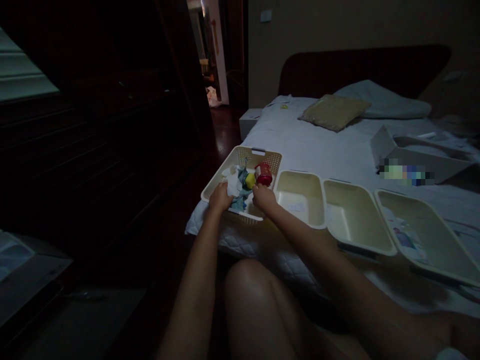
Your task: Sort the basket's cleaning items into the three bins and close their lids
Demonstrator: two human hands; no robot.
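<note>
A cream basket with perforated sides stands at the bed's near left corner. My left hand is at its near left rim, fingers curled beside a white cloth or paper; what they hold is hidden. Over the basket's near right side, my right hand is closed, and its grip is out of sight. Just beyond its fingers are a yellow object and a red container with a lid, tilted in the basket. Crumpled blue-grey fabric lies between my hands.
Three cream bins line the bed to the right; the far right one holds printed packets. Behind them is an open white box. A tan cushion lies near the headboard. Dark furniture fills the left.
</note>
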